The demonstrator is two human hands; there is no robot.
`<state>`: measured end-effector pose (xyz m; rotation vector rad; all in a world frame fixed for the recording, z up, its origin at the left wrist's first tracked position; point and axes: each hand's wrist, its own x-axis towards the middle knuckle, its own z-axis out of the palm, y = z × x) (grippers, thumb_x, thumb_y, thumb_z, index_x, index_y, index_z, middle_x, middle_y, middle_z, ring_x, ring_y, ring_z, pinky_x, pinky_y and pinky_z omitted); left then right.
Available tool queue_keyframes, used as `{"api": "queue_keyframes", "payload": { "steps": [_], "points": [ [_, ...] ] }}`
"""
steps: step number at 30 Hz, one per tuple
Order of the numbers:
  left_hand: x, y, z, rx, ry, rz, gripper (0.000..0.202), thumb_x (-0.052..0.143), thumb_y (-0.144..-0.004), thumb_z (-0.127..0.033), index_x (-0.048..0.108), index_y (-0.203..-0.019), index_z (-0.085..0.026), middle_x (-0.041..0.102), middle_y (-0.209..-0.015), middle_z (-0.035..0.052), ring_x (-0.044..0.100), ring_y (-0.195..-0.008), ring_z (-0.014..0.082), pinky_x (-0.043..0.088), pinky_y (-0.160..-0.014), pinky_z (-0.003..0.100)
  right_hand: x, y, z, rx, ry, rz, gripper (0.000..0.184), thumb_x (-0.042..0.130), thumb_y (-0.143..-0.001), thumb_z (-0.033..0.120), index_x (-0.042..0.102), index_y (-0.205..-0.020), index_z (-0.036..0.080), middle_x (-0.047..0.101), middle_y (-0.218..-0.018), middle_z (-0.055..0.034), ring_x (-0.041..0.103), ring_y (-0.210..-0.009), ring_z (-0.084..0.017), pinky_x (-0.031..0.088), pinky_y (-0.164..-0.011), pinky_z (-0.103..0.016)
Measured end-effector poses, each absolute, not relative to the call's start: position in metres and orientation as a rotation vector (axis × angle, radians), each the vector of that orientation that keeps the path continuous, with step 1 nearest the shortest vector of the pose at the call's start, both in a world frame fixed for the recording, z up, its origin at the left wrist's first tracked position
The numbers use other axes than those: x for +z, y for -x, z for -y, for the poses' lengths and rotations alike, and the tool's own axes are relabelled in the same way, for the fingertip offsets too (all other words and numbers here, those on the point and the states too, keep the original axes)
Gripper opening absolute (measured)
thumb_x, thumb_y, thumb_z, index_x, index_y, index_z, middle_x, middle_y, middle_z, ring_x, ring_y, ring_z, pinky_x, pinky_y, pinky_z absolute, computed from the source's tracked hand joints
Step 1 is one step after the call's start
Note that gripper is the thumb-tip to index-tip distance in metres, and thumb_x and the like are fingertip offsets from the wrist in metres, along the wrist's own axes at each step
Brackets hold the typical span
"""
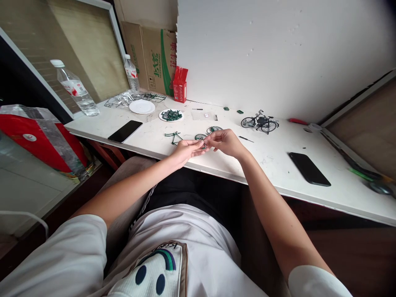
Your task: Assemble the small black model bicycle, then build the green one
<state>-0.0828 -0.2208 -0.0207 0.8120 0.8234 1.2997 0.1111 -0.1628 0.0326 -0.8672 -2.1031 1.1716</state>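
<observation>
Both my hands meet over the front part of the white table (148,142). The fingers of my left hand (187,150) and my right hand (226,142) are pinched together on a small green part (203,146), mostly hidden by the fingertips; its exact kind cannot be made out. Just beyond them lie a small spoked model wheel (200,136) and a second wheel (214,129), partly behind my right hand. To the left of my left hand rests a green model bicycle frame (174,138). A small dish (171,120) farther back holds several green plastic parts.
A black model bicycle (261,122) stands at the right, near a small screwdriver (246,139). Phones lie left (125,131) and right (309,169). Bottles (76,90), a white lid (142,106), a red box (180,85) and a carton (151,57) occupy the back left.
</observation>
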Motion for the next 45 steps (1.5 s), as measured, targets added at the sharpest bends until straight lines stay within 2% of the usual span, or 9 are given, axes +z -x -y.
{"api": "queue_keyframes", "payload": {
  "steps": [9,15,21,28,33,45],
  "points": [
    [-0.020,0.083,0.221,1.298,-0.812,-0.836,0.016,0.087,-0.087,-0.020,0.082,-0.095,-0.008,0.081,-0.099,0.0142,0.081,-0.092,0.0217,0.060,-0.098,0.035,0.036,-0.111,0.169,1.038,0.825,2.208,0.045,0.078,-0.085,0.067,0.077,-0.096,0.023,0.076,-0.085,-0.0069,0.070,-0.079,-0.022,0.059,-0.069,-0.035],
    [-0.025,0.085,0.217,1.286,-0.813,-0.788,0.013,0.081,-0.092,-0.018,0.081,-0.098,-0.007,0.082,-0.103,0.0161,0.081,-0.097,0.0219,0.060,-0.096,0.032,0.036,-0.109,0.171,0.973,0.833,2.262,0.047,0.063,-0.096,0.069,0.077,-0.099,0.024,0.076,-0.089,-0.0076,0.071,-0.082,-0.023,0.059,-0.071,-0.035],
    [-0.022,0.085,0.218,1.282,-0.796,-0.801,0.012,0.082,-0.091,-0.017,0.080,-0.097,-0.007,0.081,-0.103,0.0157,0.081,-0.094,0.0219,0.060,-0.094,0.031,0.035,-0.112,0.168,0.996,0.842,2.234,0.044,0.070,-0.091,0.067,0.079,-0.096,0.024,0.078,-0.090,-0.0070,0.071,-0.080,-0.023,0.060,-0.077,-0.037],
    [-0.022,0.085,0.219,1.274,-0.789,-0.814,0.011,0.083,-0.090,-0.017,0.081,-0.094,-0.007,0.082,-0.098,0.0152,0.081,-0.088,0.0214,0.061,-0.091,0.032,0.038,-0.112,0.171,0.759,0.827,2.358,0.027,0.067,-0.096,0.047,0.080,-0.096,0.024,0.080,-0.088,-0.0067,0.073,-0.082,-0.025,0.055,-0.084,-0.039],
    [-0.023,0.085,0.218,1.279,-0.769,-0.819,0.009,0.082,-0.090,-0.015,0.080,-0.092,-0.007,0.081,-0.097,0.0148,0.081,-0.087,0.0209,0.061,-0.092,0.032,0.038,-0.108,0.173,0.711,0.833,2.350,0.017,0.073,-0.091,0.038,0.081,-0.096,0.024,0.078,-0.089,-0.0082,0.073,-0.084,-0.028,0.051,-0.088,-0.041],
    [-0.023,0.085,0.217,1.308,-0.751,-0.821,0.005,0.079,-0.092,-0.012,0.080,-0.093,-0.007,0.081,-0.098,0.0138,0.080,-0.084,0.0189,0.061,-0.092,0.032,0.029,-0.101,0.172,0.696,0.908,2.318,0.018,0.068,-0.092,0.041,0.073,-0.095,0.024,0.076,-0.092,-0.0086,0.070,-0.089,-0.028,0.050,-0.090,-0.040]
  ]
}}
